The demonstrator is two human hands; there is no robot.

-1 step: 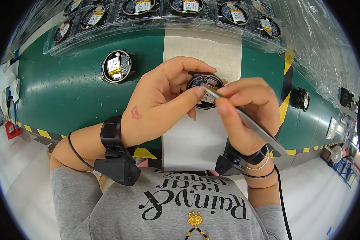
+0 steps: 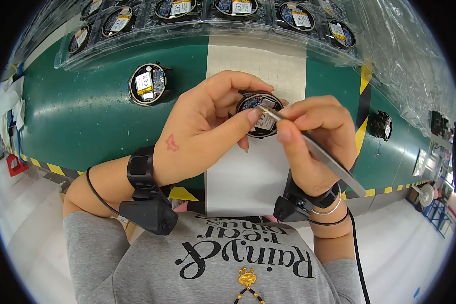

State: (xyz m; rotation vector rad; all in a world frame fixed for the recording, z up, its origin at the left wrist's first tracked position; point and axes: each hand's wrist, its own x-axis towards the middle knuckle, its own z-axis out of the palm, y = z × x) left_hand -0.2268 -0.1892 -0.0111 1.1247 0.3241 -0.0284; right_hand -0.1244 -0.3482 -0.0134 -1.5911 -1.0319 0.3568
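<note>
My left hand (image 2: 202, 129) is closed round an open round watch case (image 2: 266, 133). Its fingers curl behind the dark rim, and the thumb presses near the inner edge. Inside the case a blue circuit board and a silvery-white battery show, partly covered by my thumb and the tool. Between thumb and fingers, my right hand (image 2: 321, 134) grips metal tweezers (image 2: 334, 164). Their tips reach the inside of the case close to my left thumb; whether they pinch anything is too small to tell.
Another open watch case (image 2: 148, 85) lies on the green mat (image 2: 101, 126) at left, and a dark one (image 2: 381, 125) at right. A clear plastic tray (image 2: 182, 30) of several watch cases spans the back. White paper (image 2: 243, 182) lies under my hands; plastic film (image 2: 405, 55) drapes at back right.
The tweezers and my right fingers have shifted slightly, with the tips a little farther up inside the case. My left hand and the case stay put.
</note>
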